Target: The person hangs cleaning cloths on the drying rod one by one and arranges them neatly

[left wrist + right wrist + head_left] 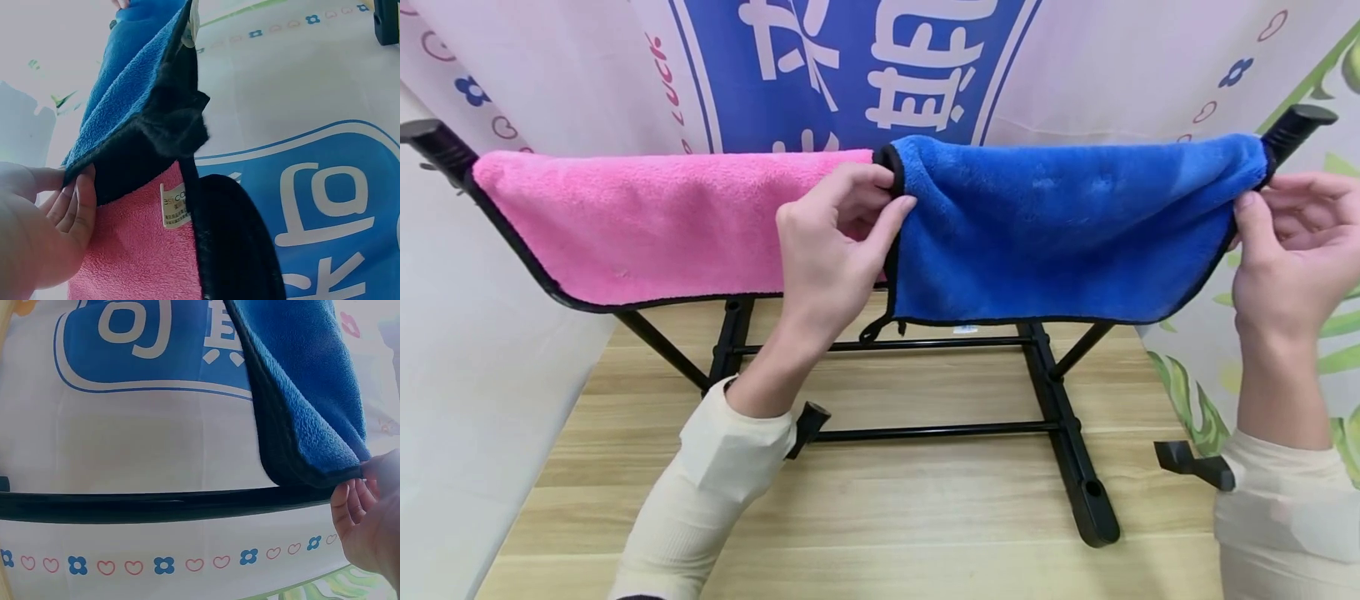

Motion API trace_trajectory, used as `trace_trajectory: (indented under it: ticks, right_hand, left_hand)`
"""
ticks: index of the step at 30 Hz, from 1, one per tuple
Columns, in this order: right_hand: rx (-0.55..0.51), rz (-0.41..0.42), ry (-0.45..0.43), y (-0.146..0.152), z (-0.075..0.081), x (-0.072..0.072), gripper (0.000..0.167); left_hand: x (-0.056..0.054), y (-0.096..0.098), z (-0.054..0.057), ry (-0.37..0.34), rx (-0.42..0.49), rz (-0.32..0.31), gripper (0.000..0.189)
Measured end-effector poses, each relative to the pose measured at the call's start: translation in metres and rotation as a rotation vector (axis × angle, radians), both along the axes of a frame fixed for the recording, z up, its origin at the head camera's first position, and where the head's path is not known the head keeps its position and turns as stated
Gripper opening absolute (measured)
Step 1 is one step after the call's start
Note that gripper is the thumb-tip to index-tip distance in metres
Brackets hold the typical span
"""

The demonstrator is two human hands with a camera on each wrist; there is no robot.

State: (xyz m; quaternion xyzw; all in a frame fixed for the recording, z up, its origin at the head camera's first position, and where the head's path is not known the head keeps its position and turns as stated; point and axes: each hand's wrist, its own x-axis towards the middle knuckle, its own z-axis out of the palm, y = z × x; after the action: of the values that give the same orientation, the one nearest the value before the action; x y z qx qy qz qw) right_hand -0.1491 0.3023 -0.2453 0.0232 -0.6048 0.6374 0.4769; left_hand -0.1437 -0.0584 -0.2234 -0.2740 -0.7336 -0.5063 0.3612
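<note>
A blue towel (1060, 225) with black edging hangs over the right half of a black rack's top bar. Its left edge is pinched between the thumb and fingers of my left hand (835, 242). At the towel's right edge, near the bar's end, my right hand (1300, 250) pinches the trim between thumb and fingers. A pink towel (647, 225) drapes over the left half of the bar, its right side meeting the blue one behind my left hand. In the left wrist view a white label (175, 205) shows on the pink towel.
The black rack's foot (1067, 450) and lower crossbars (940, 432) stand on a light wood table (925, 517). Behind hangs a printed curtain (1097, 67) with a blue panel and white characters. The bar's capped ends stick out at both sides.
</note>
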Motion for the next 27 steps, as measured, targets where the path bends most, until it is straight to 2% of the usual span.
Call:
trace_trajectory:
  ticks: [2,3,7,11,14,16,23,25,27]
  right_hand:
    - [-0.014,-0.02,-0.006,0.0,0.004,-0.001,0.016]
    - [0.018,-0.046,-0.022,0.0,0.005,-0.002,0.015]
    - [0.028,-0.132,-0.119,0.0,0.014,-0.005,0.013]
    - [-0.086,-0.097,-0.118,-0.001,0.021,-0.009,0.012]
    - [-0.082,-0.092,-0.128,-0.001,0.022,-0.01,0.01]
    - [-0.039,-0.112,-0.162,-0.001,0.023,-0.009,0.01]
    - [-0.121,0.11,-0.097,0.002,0.017,-0.003,0.022]
    - [-0.071,0.134,-0.116,0.004,0.013,0.0,0.029]
    - [0.052,0.096,-0.181,0.007,0.01,0.004,0.037]
  left_hand:
    - [0.0,0.001,0.004,0.002,-0.006,0.008,0.021]
    - [-0.001,0.001,0.006,0.003,-0.011,0.015,0.022]
    - [-0.002,0.002,0.015,0.0,-0.024,0.042,0.021]
    - [-0.002,0.002,0.022,-0.01,-0.026,0.058,0.019]
    - [-0.004,0.002,0.025,-0.012,-0.033,0.068,0.018]
    - [-0.004,0.002,0.026,-0.009,-0.045,0.076,0.017]
    - [-0.003,0.001,0.025,0.021,-0.121,0.118,0.02]
    - [-0.002,0.001,0.023,0.028,-0.147,0.128,0.02]
    - [-0.001,0.001,0.021,0.033,-0.17,0.133,0.02]
